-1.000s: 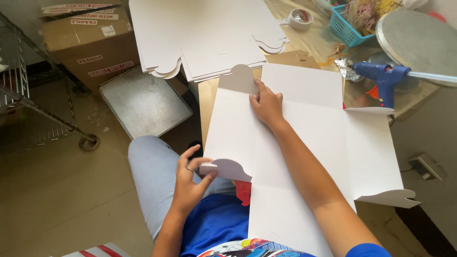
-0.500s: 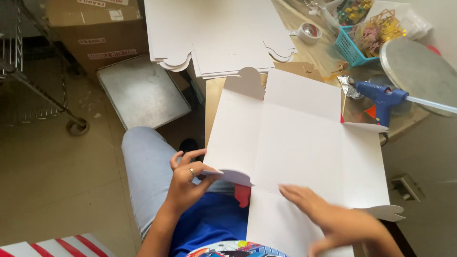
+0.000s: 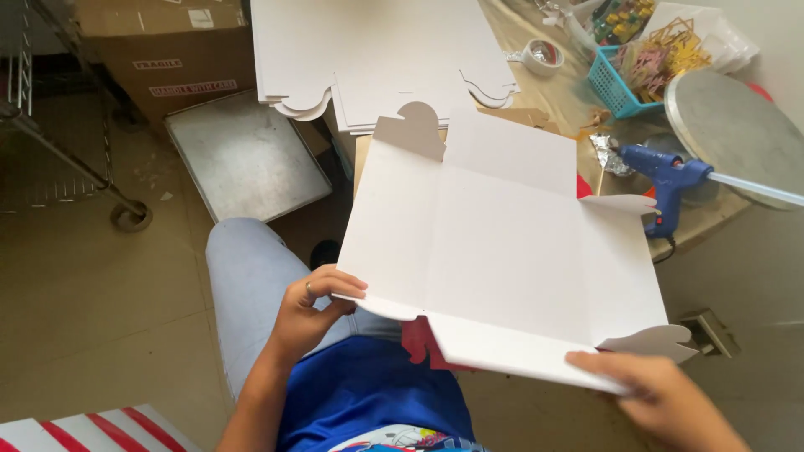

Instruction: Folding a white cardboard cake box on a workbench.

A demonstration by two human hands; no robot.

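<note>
A flat white cardboard box blank (image 3: 502,243) with scalloped corner tabs lies over my lap and the table edge. My left hand (image 3: 314,311) pinches its near left corner, thumb on top, a ring on one finger. My right hand (image 3: 662,398) grips the near right edge beside a curved tab, where the near flap is bent upward. A small red object (image 3: 416,341) peeks out under the blank, above my blue shirt.
A stack of white box blanks (image 3: 377,50) lies on the table beyond. A blue glue gun (image 3: 666,180), tape roll (image 3: 540,56), blue basket (image 3: 624,79) and round grey board (image 3: 737,134) sit at right. A metal tray (image 3: 243,155), cardboard carton (image 3: 167,50) and wire rack (image 3: 50,125) are on the floor.
My right hand left the far middle of the blank and slid back to the near right edge, where it now grips. The blank's near flap has lifted. My left hand kept its corner.
</note>
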